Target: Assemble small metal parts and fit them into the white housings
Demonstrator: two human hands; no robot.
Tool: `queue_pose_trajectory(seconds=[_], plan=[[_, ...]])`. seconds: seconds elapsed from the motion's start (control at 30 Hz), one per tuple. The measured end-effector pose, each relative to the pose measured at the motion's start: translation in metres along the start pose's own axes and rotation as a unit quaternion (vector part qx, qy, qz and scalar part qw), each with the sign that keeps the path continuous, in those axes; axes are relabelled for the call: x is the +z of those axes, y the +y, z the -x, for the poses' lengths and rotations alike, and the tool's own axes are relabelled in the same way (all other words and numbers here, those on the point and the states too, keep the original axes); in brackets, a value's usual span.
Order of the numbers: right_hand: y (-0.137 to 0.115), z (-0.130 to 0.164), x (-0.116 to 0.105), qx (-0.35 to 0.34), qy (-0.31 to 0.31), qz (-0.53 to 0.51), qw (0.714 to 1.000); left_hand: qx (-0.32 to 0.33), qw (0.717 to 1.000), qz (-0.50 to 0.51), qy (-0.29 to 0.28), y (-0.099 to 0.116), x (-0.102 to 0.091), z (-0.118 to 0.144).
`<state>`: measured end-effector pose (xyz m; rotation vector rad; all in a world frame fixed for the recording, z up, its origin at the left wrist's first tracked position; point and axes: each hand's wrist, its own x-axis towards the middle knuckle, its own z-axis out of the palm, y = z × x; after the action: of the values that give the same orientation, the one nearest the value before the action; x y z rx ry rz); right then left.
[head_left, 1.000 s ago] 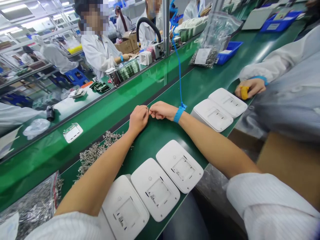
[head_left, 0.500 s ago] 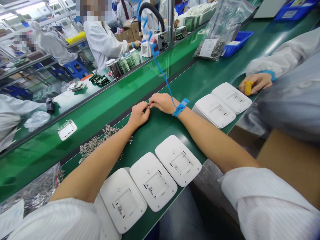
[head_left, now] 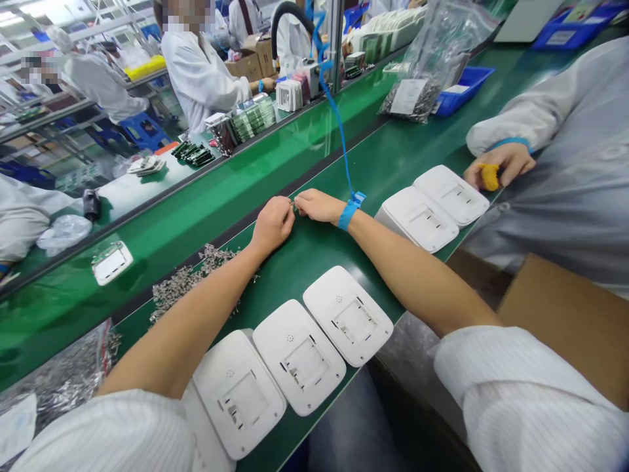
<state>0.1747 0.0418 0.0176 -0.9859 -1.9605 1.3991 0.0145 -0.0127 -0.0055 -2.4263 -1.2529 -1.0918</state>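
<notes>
Fingertips of the left hand (head_left: 272, 224) and right hand (head_left: 317, 204) pinch one tiny metal clip (head_left: 293, 205) together; light, stiff, easily dropped, probably best gripped at its ends.

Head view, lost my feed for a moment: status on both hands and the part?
Left hand and right hand meet fingertip to fingertip, pinching a tiny metal part. Both over the green belt. Loose parts pile by left forearm. Nothing between the hands.
</notes>
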Motion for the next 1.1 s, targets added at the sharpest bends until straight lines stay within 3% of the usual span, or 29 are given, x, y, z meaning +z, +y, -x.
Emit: queue_pose_trajectory(seconds=[0.1,0.17,0.3,0.43,0.7,1.0,1.1], plan=[[-0.007,0.006,0.005,0.063,-0.036,-0.068,0.995,-0.003,1.0,-0.021,0.018,-0.003,0.001,0.001],[-0.009,0.009,0.005,0.057,-0.031,-0.089,0.994,-0.009,0.999,-0.028,0.024,-0.004,0.002,0.001],[-0.006,0.012,-0.006,-0.059,-0.021,-0.013,0.998,-0.022,0.999,-0.02,0.02,-0.004,0.0,0.001],[-0.001,0.013,-0.016,-0.181,-0.001,0.12,0.976,-0.016,1.0,0.003,-0.012,-0.003,-0.001,0.001],[0.009,0.01,-0.018,-0.264,0.032,0.095,0.959,0.006,0.999,0.027,-0.031,-0.002,-0.001,0.003],[0.003,0.016,-0.008,-0.212,0.084,0.083,0.97,-0.047,0.998,0.046,-0.013,0.002,-0.006,0.002],[0.005,0.015,-0.002,-0.189,0.105,0.023,0.976,-0.047,0.998,0.042,0.001,0.003,-0.006,0.001]])
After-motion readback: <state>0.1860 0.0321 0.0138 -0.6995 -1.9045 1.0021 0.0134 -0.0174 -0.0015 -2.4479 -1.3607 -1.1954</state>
